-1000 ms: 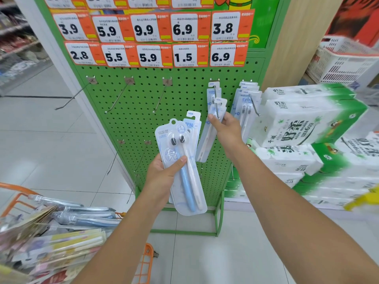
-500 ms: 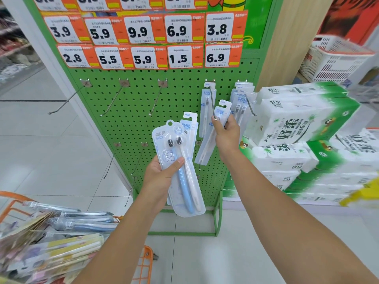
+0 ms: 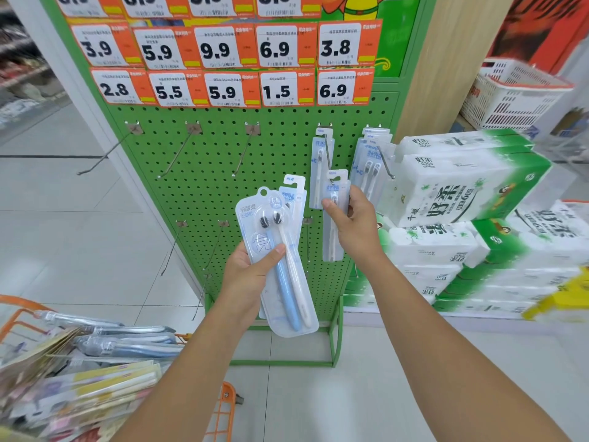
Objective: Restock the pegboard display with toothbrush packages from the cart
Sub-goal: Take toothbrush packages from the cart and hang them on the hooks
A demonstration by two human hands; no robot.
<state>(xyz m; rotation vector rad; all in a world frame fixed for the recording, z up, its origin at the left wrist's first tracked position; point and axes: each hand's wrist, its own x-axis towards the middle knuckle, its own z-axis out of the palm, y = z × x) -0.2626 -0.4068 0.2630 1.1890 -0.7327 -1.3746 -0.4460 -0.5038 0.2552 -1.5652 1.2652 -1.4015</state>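
Gripping a single-brush package (image 3: 334, 215) near its top, the right hand (image 3: 355, 223) is aligned below the hook (image 3: 327, 154); spare packages (image 3: 280, 266) are grasped in the left hand (image 3: 247, 275).

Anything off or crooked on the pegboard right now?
Nothing damaged or spilled. Three top-row hooks stand bare, awaiting stock. The single-brush package in the right hand hangs off-hook, tilted. The left hand grips a twin pack.

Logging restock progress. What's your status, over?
Left hand grips twin-brush pack. Right hand pinches single pack below its hook, not yet hung. Nothing blocking.
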